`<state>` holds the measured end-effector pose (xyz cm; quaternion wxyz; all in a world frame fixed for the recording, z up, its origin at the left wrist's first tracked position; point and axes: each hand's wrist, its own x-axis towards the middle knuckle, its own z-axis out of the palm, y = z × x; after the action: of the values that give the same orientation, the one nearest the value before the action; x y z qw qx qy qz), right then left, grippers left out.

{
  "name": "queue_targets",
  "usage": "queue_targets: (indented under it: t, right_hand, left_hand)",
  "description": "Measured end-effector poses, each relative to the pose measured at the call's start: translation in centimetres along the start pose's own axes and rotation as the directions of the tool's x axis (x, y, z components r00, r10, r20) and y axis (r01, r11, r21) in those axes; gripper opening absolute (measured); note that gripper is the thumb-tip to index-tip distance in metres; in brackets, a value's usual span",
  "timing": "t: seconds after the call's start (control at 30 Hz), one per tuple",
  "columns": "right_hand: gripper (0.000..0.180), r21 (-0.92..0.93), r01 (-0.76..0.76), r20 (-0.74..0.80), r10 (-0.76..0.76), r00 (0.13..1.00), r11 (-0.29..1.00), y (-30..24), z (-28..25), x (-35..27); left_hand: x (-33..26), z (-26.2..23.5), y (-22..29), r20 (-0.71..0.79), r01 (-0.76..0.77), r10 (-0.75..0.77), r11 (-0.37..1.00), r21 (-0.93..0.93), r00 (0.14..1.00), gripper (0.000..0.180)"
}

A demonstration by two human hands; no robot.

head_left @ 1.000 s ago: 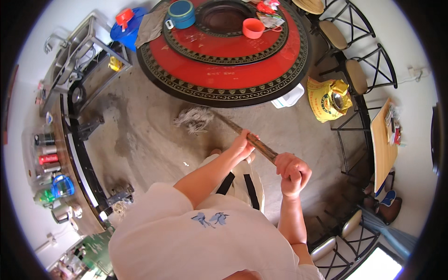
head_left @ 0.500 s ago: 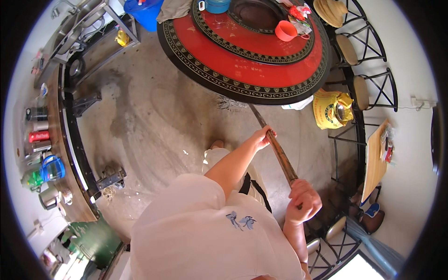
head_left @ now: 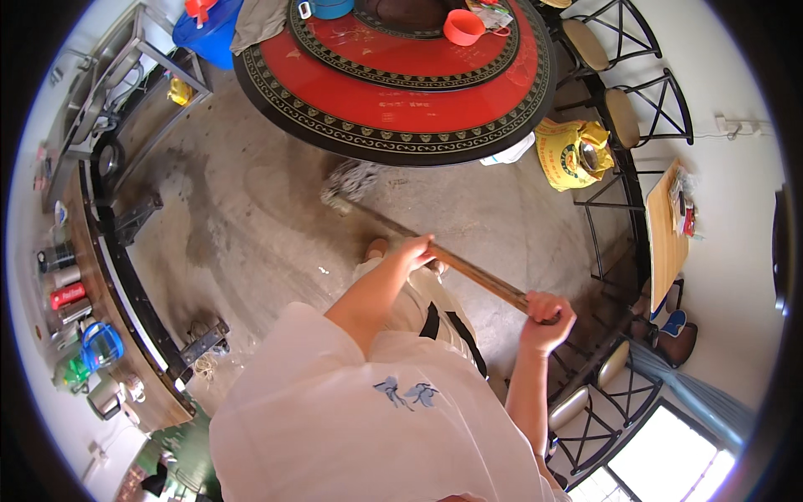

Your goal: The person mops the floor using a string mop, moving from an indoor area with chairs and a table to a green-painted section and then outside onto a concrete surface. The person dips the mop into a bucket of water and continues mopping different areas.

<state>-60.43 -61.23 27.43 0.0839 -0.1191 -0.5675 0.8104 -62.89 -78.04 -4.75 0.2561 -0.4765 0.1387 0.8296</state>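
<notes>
A mop (head_left: 481, 279) with a long wooden handle lies slantwise across the space in front of me. My left hand (head_left: 416, 251) is closed round the middle of its handle. Near the top end, my right hand (head_left: 548, 322) grips the handle in a fist. The grey string mop head (head_left: 353, 181) rests on the concrete floor (head_left: 259, 226), just short of the near edge of a round red and black table (head_left: 468, 127).
Beside the table on the right stands a yellow sack (head_left: 573, 155), with black-framed chairs (head_left: 623, 117) along the wall. A wooden counter (head_left: 117, 335) holding bottles and jugs runs along the left. A blue bucket (head_left: 209, 38) stands at the back left.
The mop head has come out from under the table edge and swung left and nearer. The handle now slopes more sideways, and my left hand has moved left. My view has shifted right.
</notes>
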Motion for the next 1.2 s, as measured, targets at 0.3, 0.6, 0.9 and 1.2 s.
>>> queue_targets:
  t: [0.3, 0.6, 0.9, 1.2]
  right_hand:
    - [0.03, -0.015, -0.314, 0.159, 0.313, 0.936, 0.949, 6.8, -3.0, 0.4]
    - [0.028, 0.05, -0.159, 0.376, 0.129, 0.918, 0.986, -0.7, -16.9, 3.7]
    - [0.028, -0.07, 0.178, -0.049, -0.182, 0.982, 0.982, -9.2, -35.5, 5.8]
    - [0.021, -0.411, 0.413, -0.106, -0.493, 0.864, 0.813, -12.9, -38.8, 0.9]
  left_hand:
    - [-3.8, -8.4, -0.8, -0.31, -0.109, 0.134, 0.989, 0.097, 0.941, 0.017]
    - [-2.3, 1.3, -12.2, -0.066, -0.16, 0.159, 0.987, -0.01, 0.985, 0.01]
    - [7.2, 19.2, -29.2, 0.004, 0.156, -0.162, 0.959, 0.238, 0.987, 0.018]
    - [11.1, 28.7, -41.9, 0.089, 0.2, -0.306, 0.787, 0.583, 0.948, 0.021]
